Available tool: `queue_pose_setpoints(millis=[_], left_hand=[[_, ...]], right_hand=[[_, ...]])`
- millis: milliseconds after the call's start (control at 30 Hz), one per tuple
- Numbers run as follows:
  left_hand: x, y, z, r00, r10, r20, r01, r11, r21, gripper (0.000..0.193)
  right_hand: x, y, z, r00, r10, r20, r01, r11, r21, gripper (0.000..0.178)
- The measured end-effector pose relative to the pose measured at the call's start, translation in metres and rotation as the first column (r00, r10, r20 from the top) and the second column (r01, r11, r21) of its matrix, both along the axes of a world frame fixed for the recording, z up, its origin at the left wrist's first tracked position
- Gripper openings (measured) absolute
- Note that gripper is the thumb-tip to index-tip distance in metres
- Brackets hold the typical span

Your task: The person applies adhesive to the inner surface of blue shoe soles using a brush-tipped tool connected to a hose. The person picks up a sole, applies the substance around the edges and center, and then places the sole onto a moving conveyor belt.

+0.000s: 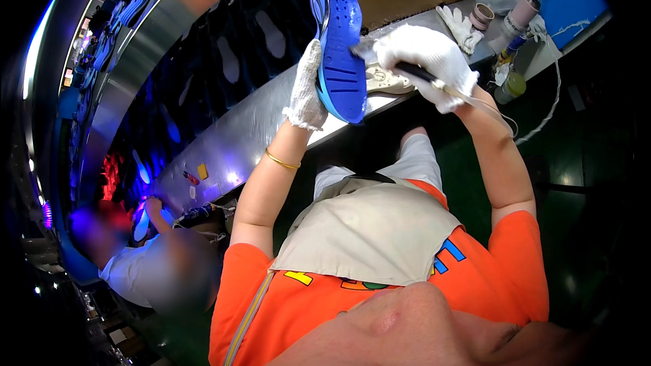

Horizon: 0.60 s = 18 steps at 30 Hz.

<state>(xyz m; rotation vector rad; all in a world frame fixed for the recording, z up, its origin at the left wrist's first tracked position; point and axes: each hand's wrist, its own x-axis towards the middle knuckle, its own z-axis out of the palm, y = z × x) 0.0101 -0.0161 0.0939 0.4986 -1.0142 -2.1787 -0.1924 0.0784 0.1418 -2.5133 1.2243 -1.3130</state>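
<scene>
My left hand (308, 91), in a white knit glove, is closed around the left edge of a blue shoe sole (342, 54) and holds it upright, its face with holes and slots turned toward me. A white glove also covers my right hand (428, 61), which grips a brush (410, 70) with a black handle and a thin pale tube trailing from its end. The brush's dark tip is at the sole's right edge and seems to touch it. Behind and below the brush, a cream-coloured sole (388, 81) lies on the metal ledge.
Along the metal ledge (224, 122) runs a dark conveyor bearing several soles (271, 34). Spare white gloves (461, 29), rolls of tape (481, 16) and a small jar (512, 87) stand at the right. At the lower left, a co-worker (135, 264) handles a sole.
</scene>
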Motion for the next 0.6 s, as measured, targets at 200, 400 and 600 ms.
queue_pose_setpoints(millis=[200,400,600], left_hand=[[-0.007,-0.022,0.089,0.991,-0.129,-0.045,0.112,0.954,-0.277,0.067],[-0.051,-0.131,0.231,0.996,0.031,0.086,0.031,0.769,-0.638,0.065],[-0.001,-0.293,0.266,0.177,0.976,-0.128,0.458,-0.197,-0.867,0.056]], right_hand=[[-0.006,0.029,0.017,0.957,-0.141,0.255,0.161,0.985,-0.063,0.019],[-0.005,0.030,0.015,0.862,-0.139,0.487,0.194,0.979,-0.064,0.024],[-0.009,0.032,0.002,0.840,-0.175,0.513,0.176,0.983,0.047,0.025]])
